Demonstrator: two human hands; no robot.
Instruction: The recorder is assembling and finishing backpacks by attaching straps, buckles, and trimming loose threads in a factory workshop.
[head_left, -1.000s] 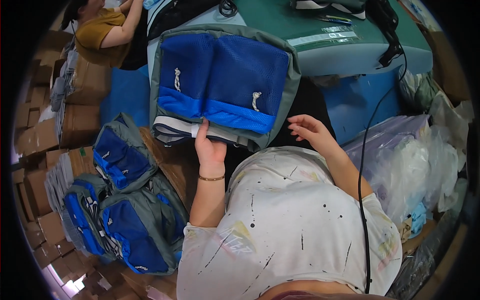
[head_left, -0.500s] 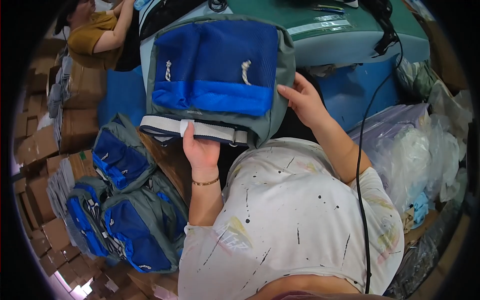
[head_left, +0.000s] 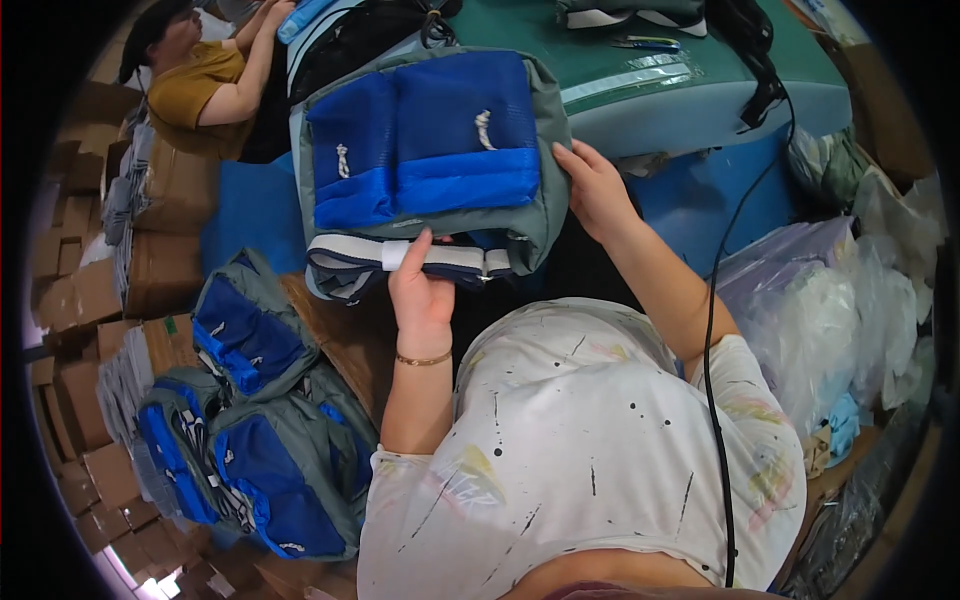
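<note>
I hold up a grey-green bag point(head_left: 548, 200) with blue mesh front pockets, bright blue lower panels and two knotted cream cord pulls. A folded white-and-navy webbing strap point(head_left: 345, 250) runs along its near edge. My left hand point(head_left: 421, 290) is closed there, thumb on top by the strap's white band, its other fingers mostly hidden underneath. At the bag's right side, my right hand point(head_left: 596, 190) pinches the edge between thumb and fingers.
Similar blue and grey bags point(head_left: 270, 450) are piled at lower left, beside stacked cardboard boxes point(head_left: 170, 270). Ahead is a green-topped table point(head_left: 620, 110). A black cable point(head_left: 722, 400) hangs down on my right, near clear plastic bags point(head_left: 830, 310). A co-worker point(head_left: 205, 90) is at far left.
The bag has tilted a little, its right side coming nearer to me. My left thumb has slid slightly up and right along the strap. The view has shifted, showing more of the table's far side.
</note>
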